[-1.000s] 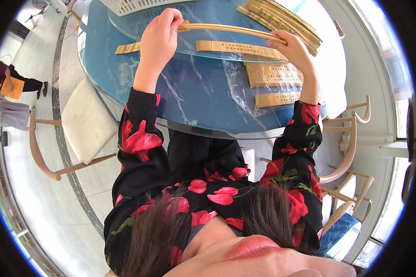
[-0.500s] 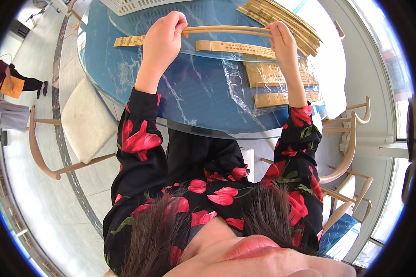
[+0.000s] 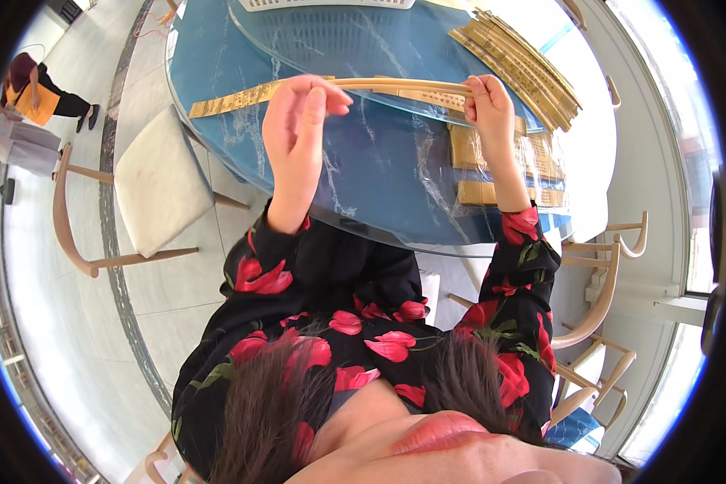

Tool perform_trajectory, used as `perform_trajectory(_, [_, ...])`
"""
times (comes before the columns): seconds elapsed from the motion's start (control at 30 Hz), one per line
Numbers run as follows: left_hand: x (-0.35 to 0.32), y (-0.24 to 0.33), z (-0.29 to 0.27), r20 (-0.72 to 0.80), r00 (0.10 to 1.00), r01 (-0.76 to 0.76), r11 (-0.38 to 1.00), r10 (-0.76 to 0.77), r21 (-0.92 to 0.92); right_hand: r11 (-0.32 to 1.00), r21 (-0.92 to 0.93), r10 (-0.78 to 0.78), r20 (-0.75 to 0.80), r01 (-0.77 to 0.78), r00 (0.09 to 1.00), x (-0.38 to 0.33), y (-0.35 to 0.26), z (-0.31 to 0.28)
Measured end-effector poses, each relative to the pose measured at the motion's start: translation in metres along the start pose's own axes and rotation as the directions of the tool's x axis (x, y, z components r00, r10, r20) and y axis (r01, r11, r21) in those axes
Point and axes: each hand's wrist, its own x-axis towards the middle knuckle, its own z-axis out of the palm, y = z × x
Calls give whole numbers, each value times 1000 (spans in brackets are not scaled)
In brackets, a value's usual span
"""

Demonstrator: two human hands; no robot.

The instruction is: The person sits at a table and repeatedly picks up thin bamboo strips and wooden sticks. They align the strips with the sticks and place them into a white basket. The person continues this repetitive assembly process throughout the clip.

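Note:
My right hand (image 3: 490, 105) is closed in a pinch on one end of a pair of pale wooden chopsticks (image 3: 411, 83), held level above the blue glass table (image 3: 363, 185). Beside their other end, my left hand (image 3: 297, 121) is raised with thumb and fingers apart; whether it touches them I cannot tell. A printed gold-brown paper sleeve (image 3: 230, 101) lies to the left, partly behind that hand. Another strip-like sleeve (image 3: 431, 98) lies below the chopsticks. To the right are a fanned pile of such sleeves (image 3: 520, 68) and plastic-wrapped bundles (image 3: 465, 151).
A white slotted basket (image 3: 331, 4) stands at the table's far edge. On the left is a wooden chair with a cream seat (image 3: 157, 181); more chairs (image 3: 605, 298) stand to the right. Farther left, a person (image 3: 36, 85) holds something orange-yellow.
My left hand has opened from its pinch at the left end of the chopsticks. My right hand keeps hold of them. The whole view has shifted, with the table lower in it.

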Motion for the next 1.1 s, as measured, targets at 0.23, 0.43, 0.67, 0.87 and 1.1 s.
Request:
perform_trajectory(0.23, [-35,14,-34,-64,792,450,652,-607,-610,997,68,26,52,-30,998,-9,-16,8])
perform_trajectory(0.43, [10,1,-36,-185,847,126,527,-498,-841,1000,27,-4,80,2,997,-57,-48,11])
perform_trajectory(0.67, [-4,4,-51,-2,958,147,494,-288,-857,961,77,200,465,-264,862,-205,-29,41])
perform_trajectory(0.87, [-34,41,-38,79,910,377,731,-408,-568,764,212,211,811,-610,546,-272,-2,104])
perform_trajectory(1.1, [-98,51,-19,199,809,566,642,-552,-517,733,354,173,728,-580,663,-255,-13,125])
